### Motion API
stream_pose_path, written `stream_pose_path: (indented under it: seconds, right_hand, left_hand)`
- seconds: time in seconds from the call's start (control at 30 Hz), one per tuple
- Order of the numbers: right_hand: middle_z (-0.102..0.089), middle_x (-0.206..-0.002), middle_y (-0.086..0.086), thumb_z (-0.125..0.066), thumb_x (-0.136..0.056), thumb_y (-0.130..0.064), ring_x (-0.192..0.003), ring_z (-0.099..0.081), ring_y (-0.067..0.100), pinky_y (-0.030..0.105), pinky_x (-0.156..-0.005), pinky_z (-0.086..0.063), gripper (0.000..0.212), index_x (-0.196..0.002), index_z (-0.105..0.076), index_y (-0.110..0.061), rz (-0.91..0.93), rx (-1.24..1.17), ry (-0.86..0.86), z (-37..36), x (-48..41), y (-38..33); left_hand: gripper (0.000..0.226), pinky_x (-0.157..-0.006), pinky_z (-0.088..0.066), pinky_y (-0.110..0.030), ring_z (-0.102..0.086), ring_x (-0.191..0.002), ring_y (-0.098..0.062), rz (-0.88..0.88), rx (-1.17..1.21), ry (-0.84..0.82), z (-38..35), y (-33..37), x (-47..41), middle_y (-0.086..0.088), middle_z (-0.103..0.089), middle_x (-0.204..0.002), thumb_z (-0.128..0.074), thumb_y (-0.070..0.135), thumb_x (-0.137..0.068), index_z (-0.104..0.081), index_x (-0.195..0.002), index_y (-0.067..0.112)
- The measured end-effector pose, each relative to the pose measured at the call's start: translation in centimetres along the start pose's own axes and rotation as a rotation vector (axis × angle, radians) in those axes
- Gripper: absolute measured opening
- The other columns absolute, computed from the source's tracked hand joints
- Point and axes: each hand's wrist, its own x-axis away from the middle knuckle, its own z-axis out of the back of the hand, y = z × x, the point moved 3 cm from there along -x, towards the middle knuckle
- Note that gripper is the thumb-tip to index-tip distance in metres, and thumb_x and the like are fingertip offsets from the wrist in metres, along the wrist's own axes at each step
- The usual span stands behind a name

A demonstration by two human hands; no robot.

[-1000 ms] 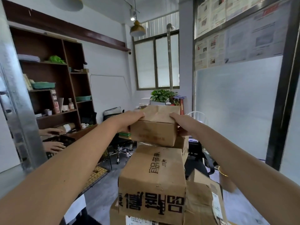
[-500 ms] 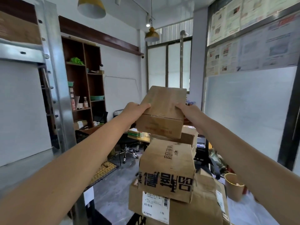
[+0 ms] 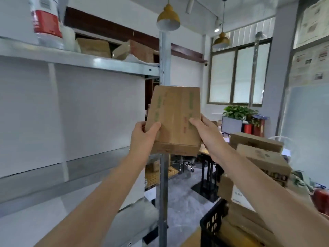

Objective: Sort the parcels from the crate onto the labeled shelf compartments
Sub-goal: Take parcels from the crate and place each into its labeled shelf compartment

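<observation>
Head camera faces forward, close over outstretched arms toward metal shelving.

Above you hang two yellow pendant lamps, the nearer and the farther towards the window. Below the window you see a green potted plant beside a monitor. Papers cover your right wall, and an office chair stands on the grey floor
</observation>
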Motion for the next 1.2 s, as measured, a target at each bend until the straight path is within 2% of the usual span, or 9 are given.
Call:
stream_pose_path:
  seconds: [0.17, 0.4, 0.53, 0.6, 0.73, 0.93, 1.03, 1.13, 1.2]
  right_hand:
    - [-0.067, -0.093, -0.037, -0.06, -0.092, -0.045, -0.08, -0.068, -0.007, 0.018, -0.058, -0.054, 0.045, -0.121, -0.042, -0.074, -0.121, -0.189, -0.077, -10.6, 7.5, 5.3]
    - [-0.063, -0.111, -0.04, -0.058, -0.096, -0.04, -0.099, -0.065, -0.01, 0.024, -0.077, -0.059, 0.036, -0.109, -0.053, -0.074, -0.315, -0.348, -0.337, -23.4, 16.3, 10.8]
    - [-0.067, -0.12, -0.024, -0.042, -0.099, -0.05, -0.106, -0.065, 0.0, 0.023, -0.073, -0.057, 0.032, -0.128, -0.053, -0.055, -0.35, -0.41, -0.487, -28.8, 18.6, 10.8]
    - [-0.072, -0.114, -0.012, -0.041, -0.102, -0.043, -0.103, -0.069, 0.01, 0.027, -0.071, -0.057, 0.031, -0.129, -0.057, -0.041, -0.411, -0.415, -0.506, -31.3, 19.3, 11.2]
    - [-0.073, -0.113, 0.005, -0.042, -0.102, -0.047, -0.107, -0.069, 0.021, 0.039, -0.094, -0.054, 0.045, -0.125, -0.066, -0.016, -0.561, -0.383, -0.671, -35.6, 21.0, 12.7]
    - [-0.068, -0.126, 0.0, -0.042, -0.088, -0.071, -0.121, -0.061, 0.019, 0.037, -0.095, -0.049, 0.061, -0.128, -0.064, -0.03, -0.586, -0.472, -0.92, -40.6, 22.5, 13.6]
    - [-0.067, -0.127, 0.007, -0.048, -0.098, -0.053, -0.12, -0.061, 0.03, 0.051, -0.101, -0.05, 0.042, -0.127, -0.064, -0.028, -0.561, -0.546, -1.0, -42.8, 23.1, 14.5]
    - [-0.068, -0.123, 0.013, -0.059, -0.094, -0.036, -0.111, -0.066, 0.033, 0.044, -0.085, -0.057, 0.03, -0.119, -0.07, -0.023, -0.632, -0.661, -1.121, -43.8, 24.1, 14.4]
    - [-0.065, -0.128, 0.011, -0.065, -0.089, -0.043, -0.116, -0.064, 0.029, 0.038, -0.091, -0.054, 0.038, -0.118, -0.072, -0.02, -0.656, -0.646, -1.236, -44.5, 25.8, 13.8]
  left_hand:
    - [0.026, -0.065, -0.047, -0.015, -0.063, -0.089, 0.003, 0.021, -0.005, 0.115, 12.7, -4.6, 7.5, 0.014, -0.067, -0.102, -0.066, 0.042, -0.087, -0.06, -0.107, 0.026]
    - [0.02, -0.064, -0.051, -0.013, -0.067, -0.09, 0.002, 0.082, -0.047, 0.327, 27.6, -9.8, 16.3, 0.015, -0.071, -0.094, -0.072, 0.031, -0.084, -0.064, -0.098, 0.019]
    - [0.021, -0.063, -0.05, -0.011, -0.068, -0.092, -0.004, 0.073, 0.0, 0.454, 33.5, -10.1, 19.3, 0.014, -0.072, -0.094, -0.074, 0.028, -0.083, -0.064, -0.097, 0.016]
    - [0.024, -0.067, -0.051, -0.011, -0.067, -0.097, -0.004, 0.056, -0.008, 0.476, 35.4, -9.8, 20.6, 0.014, -0.071, -0.1, -0.076, 0.028, -0.081, -0.064, -0.101, 0.021]
    - [0.048, -0.074, -0.054, -0.016, -0.065, -0.104, -0.002, 0.01, -0.077, 0.464, 38.3, -9.1, 22.7, 0.017, -0.066, -0.115, -0.08, 0.02, -0.077, -0.058, -0.116, 0.038]
    - [0.043, -0.078, -0.053, -0.017, -0.065, -0.101, -0.007, 0.031, -0.246, 0.611, 42.1, -9.0, 24.7, 0.018, -0.064, -0.119, -0.076, 0.017, -0.081, -0.063, -0.115, 0.04]
    - [0.031, -0.08, -0.052, -0.015, -0.065, -0.104, -0.008, 0.061, -0.286, 0.656, 43.0, -9.5, 25.4, 0.016, -0.062, -0.123, -0.073, 0.019, -0.084, -0.069, -0.109, 0.038]
    - [0.026, -0.08, -0.051, -0.013, -0.065, -0.106, -0.007, 0.076, -0.325, 0.668, 43.2, -9.7, 26.1, 0.018, -0.063, -0.123, -0.071, 0.026, -0.084, -0.069, -0.108, 0.036]
    - [0.026, -0.078, -0.05, -0.012, -0.066, -0.104, -0.006, 0.093, -0.308, 0.673, 43.0, -9.9, 26.5, 0.016, -0.067, -0.117, -0.07, 0.032, -0.082, -0.068, -0.108, 0.036]
